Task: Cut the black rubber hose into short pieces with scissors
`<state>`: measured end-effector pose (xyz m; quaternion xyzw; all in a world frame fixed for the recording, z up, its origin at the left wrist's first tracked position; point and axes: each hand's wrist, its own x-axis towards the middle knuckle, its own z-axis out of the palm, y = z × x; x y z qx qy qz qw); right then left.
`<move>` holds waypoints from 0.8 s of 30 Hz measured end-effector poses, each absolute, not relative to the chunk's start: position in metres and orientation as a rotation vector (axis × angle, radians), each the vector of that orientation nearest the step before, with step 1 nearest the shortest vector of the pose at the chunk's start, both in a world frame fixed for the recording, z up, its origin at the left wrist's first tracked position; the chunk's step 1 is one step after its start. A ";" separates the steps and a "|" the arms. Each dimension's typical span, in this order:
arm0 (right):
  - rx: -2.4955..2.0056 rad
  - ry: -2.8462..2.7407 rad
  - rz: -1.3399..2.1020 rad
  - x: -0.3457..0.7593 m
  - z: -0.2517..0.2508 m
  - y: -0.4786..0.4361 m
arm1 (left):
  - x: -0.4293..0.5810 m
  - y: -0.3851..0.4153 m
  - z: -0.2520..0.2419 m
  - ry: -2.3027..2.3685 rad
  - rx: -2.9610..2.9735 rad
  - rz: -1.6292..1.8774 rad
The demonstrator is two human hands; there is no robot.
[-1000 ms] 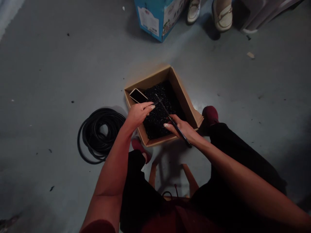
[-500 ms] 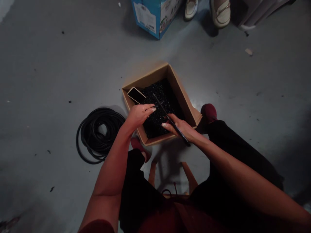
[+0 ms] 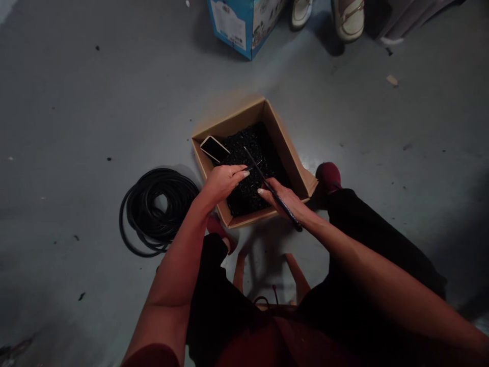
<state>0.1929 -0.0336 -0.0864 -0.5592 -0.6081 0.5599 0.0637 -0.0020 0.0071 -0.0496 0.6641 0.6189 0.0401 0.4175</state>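
Observation:
My left hand (image 3: 223, 183) is closed over a thin black strip (image 3: 255, 166), probably tubing, above a cardboard box (image 3: 284, 148). My right hand (image 3: 284, 199) grips a long slim black tool (image 3: 280, 201), perhaps scissors, whose tip reaches over the box's middle. The tool crosses close to the strip. Small black pieces (image 3: 254, 138) fill the box. A smartphone (image 3: 214, 149) with a pale gold edge lies on them at the left corner, just beyond my left fingers. The box's near wall is partly hidden by my hands.
A coil of black rubber hose (image 3: 158, 211) lies left of the box on the grey floor (image 3: 76, 127). Beyond stand a blue printed carton (image 3: 244, 25) and a person's cream loafer (image 3: 347, 20). My maroon shoes (image 3: 327, 176) flank the box.
My left hand has shifted slightly right over the box, and the long tool has tilted a little. The whole view has drifted slightly, with the box and floor items higher in the picture.

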 end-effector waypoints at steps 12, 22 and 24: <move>-1.745 -1.858 1.653 0.189 -0.088 -0.038 | -0.004 0.006 -0.052 1.481 1.683 0.097; -1.716 -1.966 1.599 0.188 -0.103 -0.045 | -0.003 0.006 -0.056 1.457 1.786 -0.064; -1.725 -1.970 1.615 0.187 -0.105 -0.046 | -0.004 0.005 -0.059 1.450 1.803 -0.095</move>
